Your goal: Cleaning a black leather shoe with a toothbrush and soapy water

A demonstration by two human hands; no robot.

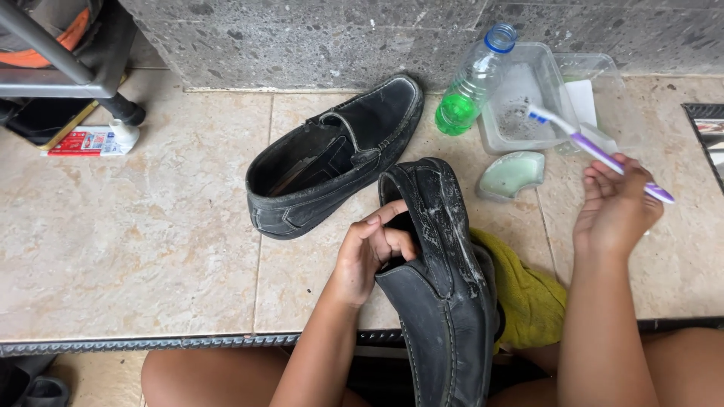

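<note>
My left hand (371,252) grips the opening of a black loafer (445,286) with soapy streaks, which stands on its side over my lap. My right hand (615,207) holds a purple and white toothbrush (596,147), with its bristle end pointing toward a clear plastic tub (520,98). The second black loafer (339,154) lies flat on the tiled ledge, just beyond my left hand.
A clear bottle with green liquid and a blue cap (471,87) leans by the tub. A small pale green dish (513,175) sits beside the held shoe. A yellow cloth (528,294) lies under that shoe. A toothpaste tube (94,141) lies far left by a metal frame (68,71).
</note>
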